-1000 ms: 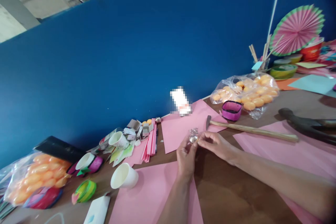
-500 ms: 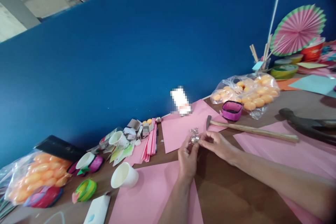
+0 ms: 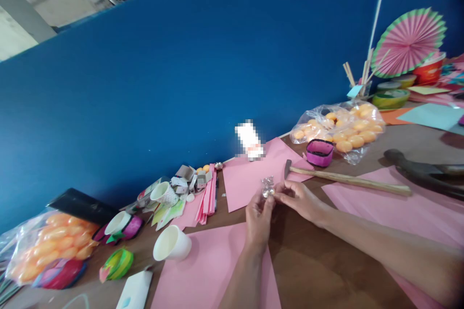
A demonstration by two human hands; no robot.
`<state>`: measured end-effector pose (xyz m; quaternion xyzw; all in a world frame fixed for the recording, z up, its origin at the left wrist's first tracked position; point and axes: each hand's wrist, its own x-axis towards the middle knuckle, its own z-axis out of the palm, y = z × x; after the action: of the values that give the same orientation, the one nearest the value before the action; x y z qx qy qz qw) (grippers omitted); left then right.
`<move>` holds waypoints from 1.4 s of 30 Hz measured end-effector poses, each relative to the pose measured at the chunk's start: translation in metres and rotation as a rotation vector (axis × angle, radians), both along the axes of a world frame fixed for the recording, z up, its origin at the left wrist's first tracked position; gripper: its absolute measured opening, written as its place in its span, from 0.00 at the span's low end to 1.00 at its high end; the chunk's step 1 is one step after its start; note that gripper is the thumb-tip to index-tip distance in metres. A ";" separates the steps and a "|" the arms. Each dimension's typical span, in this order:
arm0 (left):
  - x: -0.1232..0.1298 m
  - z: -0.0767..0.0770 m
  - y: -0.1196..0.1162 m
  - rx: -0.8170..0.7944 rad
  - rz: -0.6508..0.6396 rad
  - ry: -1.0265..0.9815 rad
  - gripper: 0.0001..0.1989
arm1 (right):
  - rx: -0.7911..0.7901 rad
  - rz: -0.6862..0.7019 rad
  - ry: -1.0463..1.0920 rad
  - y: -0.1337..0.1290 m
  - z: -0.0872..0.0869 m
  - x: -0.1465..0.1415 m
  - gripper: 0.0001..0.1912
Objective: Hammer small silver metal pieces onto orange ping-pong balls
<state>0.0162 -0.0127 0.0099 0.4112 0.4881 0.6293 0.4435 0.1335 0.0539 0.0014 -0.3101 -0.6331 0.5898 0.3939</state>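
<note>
Between the fingertips of both hands is a small cluster of shiny silver pieces [image 3: 268, 188], rounded and bell-like, too small to name for certain. My left hand [image 3: 258, 217] pinches it from below and the left, fingers closed. From the right, my right hand [image 3: 299, 199] has thumb and forefinger closed at the cluster's edge. Both hands are above the brown table [image 3: 300, 260]. Just beyond the right hand lies a hammer [image 3: 348, 177] with a wooden handle. A pink paper sheet [image 3: 203, 260] is under my left forearm, and another pink sheet [image 3: 241, 178] lies behind the hands.
A white paper cup [image 3: 172, 244] is tipped at the left. Bags of orange balls [image 3: 357, 141] sit on both sides, with a purple ring-shaped band [image 3: 319, 153] by the right one. Dark-handled pliers-like tool [image 3: 413, 166] lies far right. A blue wall [image 3: 217, 67] rises behind.
The silver cluster has turned slightly between my fingertips. Both hands stay in nearly the same place, and the table things have not moved.
</note>
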 end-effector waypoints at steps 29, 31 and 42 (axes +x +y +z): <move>-0.004 -0.006 0.007 -0.050 0.170 -0.473 0.13 | 0.849 -0.217 -0.496 0.019 0.004 0.013 0.10; -0.007 -0.009 0.008 -0.075 0.212 -0.544 0.15 | 0.939 -0.204 -0.609 0.024 0.002 0.014 0.12; -0.009 -0.009 0.008 -0.109 0.227 -0.633 0.16 | 1.000 -0.173 -0.750 0.025 -0.005 0.010 0.09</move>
<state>0.0068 -0.0042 0.0009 0.1143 0.4018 0.7440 0.5215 0.1432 0.0785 -0.0035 -0.3243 -0.8999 0.0397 0.2888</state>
